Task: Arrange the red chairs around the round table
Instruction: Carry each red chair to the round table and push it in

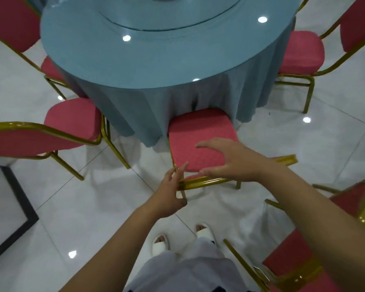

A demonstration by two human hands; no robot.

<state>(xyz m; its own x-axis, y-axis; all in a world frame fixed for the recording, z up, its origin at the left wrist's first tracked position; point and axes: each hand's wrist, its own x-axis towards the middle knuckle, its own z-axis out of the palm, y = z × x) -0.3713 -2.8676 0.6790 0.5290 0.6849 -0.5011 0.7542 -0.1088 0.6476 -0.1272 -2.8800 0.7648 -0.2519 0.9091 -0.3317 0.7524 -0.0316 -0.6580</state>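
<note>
A round table [156, 57] under a blue cloth fills the upper middle. Right before me a red chair [198, 133] with a gold frame has its seat front tucked under the cloth; its gold back rail [207, 182] is nearest me. My left hand [171, 192] hovers with straight fingers at the rail's left end, touching or almost touching it. My right hand [230, 159] is spread above the seat's rear edge and the rail, fingers relaxed, holding nothing.
Another red chair [70, 121] stands at the table's left, one more [51, 68] beyond it, and a third [299, 53] at the right. Stacked red chairs [303, 260] are at my lower right. My feet [181, 237] stand on glossy white tiles.
</note>
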